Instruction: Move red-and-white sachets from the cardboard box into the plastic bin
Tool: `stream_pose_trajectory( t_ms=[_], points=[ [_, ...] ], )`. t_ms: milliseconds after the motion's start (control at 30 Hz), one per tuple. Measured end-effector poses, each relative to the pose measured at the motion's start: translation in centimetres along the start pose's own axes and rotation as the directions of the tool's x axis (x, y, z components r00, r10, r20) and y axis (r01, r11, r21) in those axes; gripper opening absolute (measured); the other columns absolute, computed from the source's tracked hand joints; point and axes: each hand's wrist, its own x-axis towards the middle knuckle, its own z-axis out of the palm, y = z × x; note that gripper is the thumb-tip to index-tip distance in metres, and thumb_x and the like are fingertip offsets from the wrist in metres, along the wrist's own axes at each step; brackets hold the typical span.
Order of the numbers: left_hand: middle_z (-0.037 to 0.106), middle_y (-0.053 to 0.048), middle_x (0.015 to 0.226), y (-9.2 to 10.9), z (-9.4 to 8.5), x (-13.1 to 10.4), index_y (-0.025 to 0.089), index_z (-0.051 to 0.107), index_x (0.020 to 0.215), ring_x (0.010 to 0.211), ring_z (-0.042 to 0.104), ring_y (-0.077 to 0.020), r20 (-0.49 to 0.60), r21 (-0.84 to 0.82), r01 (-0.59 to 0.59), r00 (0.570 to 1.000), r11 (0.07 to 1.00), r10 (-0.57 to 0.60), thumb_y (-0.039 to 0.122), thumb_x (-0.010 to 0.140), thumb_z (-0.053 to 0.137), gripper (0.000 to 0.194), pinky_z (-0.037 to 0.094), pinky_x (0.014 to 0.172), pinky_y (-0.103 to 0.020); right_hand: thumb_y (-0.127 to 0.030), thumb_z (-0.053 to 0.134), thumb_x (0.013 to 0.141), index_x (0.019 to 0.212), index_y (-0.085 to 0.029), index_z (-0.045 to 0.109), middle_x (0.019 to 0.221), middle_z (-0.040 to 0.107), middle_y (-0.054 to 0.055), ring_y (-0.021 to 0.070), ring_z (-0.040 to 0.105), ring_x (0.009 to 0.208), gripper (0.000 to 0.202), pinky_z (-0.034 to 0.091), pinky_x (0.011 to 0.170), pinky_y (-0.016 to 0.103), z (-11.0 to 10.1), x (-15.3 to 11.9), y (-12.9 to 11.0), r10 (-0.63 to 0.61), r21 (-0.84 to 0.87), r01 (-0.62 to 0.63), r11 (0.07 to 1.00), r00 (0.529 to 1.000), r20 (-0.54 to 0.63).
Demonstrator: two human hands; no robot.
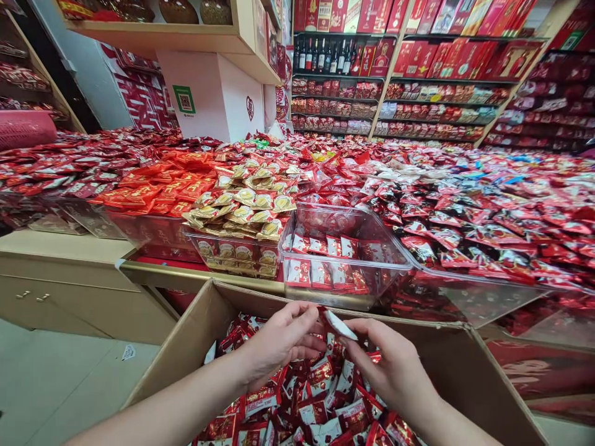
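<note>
A small red and white wrapped candy packet (340,326) is held tilted above an open cardboard box (446,331). My right hand (395,362) pinches the packet's white right end between thumb and fingers. At its red left end are the thumb and forefinger of my left hand (290,337), closed on it; the other fingers of that hand curl loosely below. Many similar red and white candy packets (313,412) lie heaped in the box under both hands. Just beyond the box stands a clear plastic bin (390,263), with upright rows of these packets along its bottom.
Gold-wrapped packets (246,204) fill a bin to the left, beside orange-red packets (162,186). Dark red packets (465,229) pile high on the right. A white pillar (199,93) and stocked shelves (390,80) stand behind. A cabinet (69,285) is at left.
</note>
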Motion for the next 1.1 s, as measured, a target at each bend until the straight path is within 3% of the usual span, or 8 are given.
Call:
stream_pose_trajectory(
  t_ms=[67,167,567,700,833,900,1000,1100],
  points=[
    [0.059,-0.004,0.09,0.1,0.2,-0.3,0.019,0.043,0.107,0.077,0.06,-0.0137,0.082,-0.078,0.008,0.997,0.997,-0.002,0.037,0.08,0.052,0.034,0.043,0.074,-0.03,-0.012,0.047,0.08,0.094,-0.017,0.053,0.081,0.059,0.006,0.0173,0.052,0.073,0.017,0.044,0.064,0.032,-0.1,-0.2,0.2,-0.216,-0.2,0.213,0.956,0.976,0.008],
    [0.06,-0.003,0.089,0.2,0.4,-0.5,0.02,0.037,0.112,0.081,0.058,-0.013,0.106,-0.131,-0.03,0.993,0.991,0.044,0.022,0.078,0.056,0.039,0.043,0.078,-0.032,-0.004,0.046,0.078,0.099,-0.016,0.05,0.088,0.057,0.008,0.0178,0.049,0.079,0.025,0.044,0.066,0.032,-0.1,-0.2,0.5,-0.365,-0.279,0.37,0.886,0.928,0.07],
    [0.061,-0.001,0.081,0.5,0.2,-0.3,0.021,0.035,0.114,0.071,0.058,-0.0119,0.096,-0.06,0.003,0.995,0.998,0.003,0.012,0.064,0.066,0.06,0.046,0.067,-0.026,-0.011,0.046,0.082,0.098,-0.012,0.055,0.091,0.062,0.01,0.0209,0.048,0.084,0.018,0.044,0.07,0.035,-0.3,0.1,0.4,-0.526,-0.476,0.528,0.703,0.837,0.152],
    [0.063,-0.004,0.076,0.5,-0.3,-0.2,0.021,0.036,0.116,0.063,0.058,-0.0145,0.06,-0.068,0.014,0.998,0.998,-0.009,0.039,0.078,0.05,0.044,0.045,0.056,-0.028,-0.015,0.038,0.086,0.095,-0.012,0.057,0.084,0.065,0.009,0.0195,0.053,0.076,0.022,0.045,0.063,0.033,-1.1,0.3,-1.0,-0.574,-0.482,0.567,0.668,0.805,0.152],
    [0.064,-0.009,0.081,0.1,-0.7,0.0,0.014,0.047,0.101,0.064,0.06,-0.0155,0.109,-0.094,0.045,0.993,0.995,-0.035,0.058,0.079,0.032,0.051,0.042,0.057,-0.026,-0.016,0.044,0.082,0.097,-0.014,0.054,0.078,0.066,0.008,0.0183,0.055,0.069,0.018,0.044,0.06,0.031,-4.1,1.3,-3.5,-0.654,-0.523,0.614,0.591,0.744,0.134],
    [0.065,-0.01,0.082,0.0,-0.6,0.2,0.013,0.051,0.091,0.064,0.061,-0.0152,0.09,-0.029,0.049,0.995,0.998,-0.046,0.054,0.078,0.039,0.045,0.041,0.059,-0.025,-0.016,0.045,0.081,0.098,-0.016,0.053,0.084,0.064,0.01,0.0195,0.054,0.075,0.019,0.043,0.064,0.032,-6.0,2.8,-4.8,-0.618,-0.58,0.564,0.588,0.776,0.128],
    [0.065,-0.007,0.079,0.0,-0.4,0.3,0.014,0.052,0.086,0.065,0.061,-0.0148,0.059,0.063,0.055,0.997,0.997,-0.058,0.046,0.076,0.049,0.034,0.04,0.061,-0.026,-0.017,0.044,0.08,0.084,-0.018,0.055,0.084,0.061,0.009,0.021,0.054,0.076,0.012,0.042,0.062,0.033,-7.8,7.2,-5.8,-0.397,-0.741,0.329,0.586,0.913,0.092],
    [0.065,-0.006,0.076,0.0,-0.4,0.4,0.014,0.052,0.083,0.064,0.061,-0.0142,0.061,0.112,0.069,0.995,0.991,-0.076,0.044,0.073,0.054,0.032,0.04,0.06,-0.026,-0.011,0.047,0.072,0.07,-0.016,0.057,0.069,0.06,0.008,0.0191,0.056,0.063,0.011,0.04,0.054,0.03,-7.9,12.4,-5.4,-0.029,-0.844,0.264,0.467,0.959,0.283]
  ],
)
